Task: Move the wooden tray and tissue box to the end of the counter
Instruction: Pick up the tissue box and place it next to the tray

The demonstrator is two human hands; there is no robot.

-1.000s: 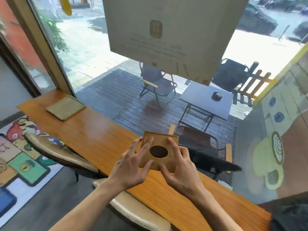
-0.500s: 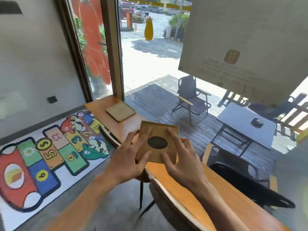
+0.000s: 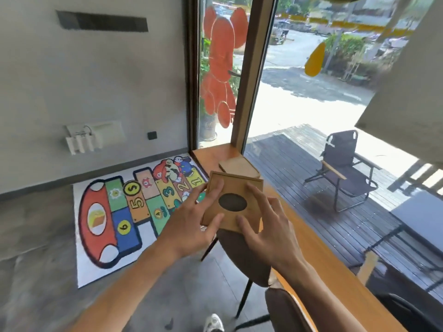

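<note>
I hold a square wooden tissue box [image 3: 233,188] with a dark oval opening on top, in the air above the near edge of the counter. My left hand [image 3: 191,221] grips its left side, thumb on the front edge. My right hand [image 3: 266,226] grips its right side with fingers spread on the lid. The flat wooden tray [image 3: 237,167] lies on the orange wooden counter [image 3: 318,255] just beyond the box, close to the counter's far end by the window post.
Two brown chairs [image 3: 242,255] stand under the counter's near edge below my hands. A colourful hopscotch mat [image 3: 124,212] lies on the grey floor to the left. A window pane runs along the counter's right side. My shoe [image 3: 214,323] shows at the bottom.
I have carried the tissue box along the counter toward its far end. The tray, far away one second ago, now lies just beyond the box.
</note>
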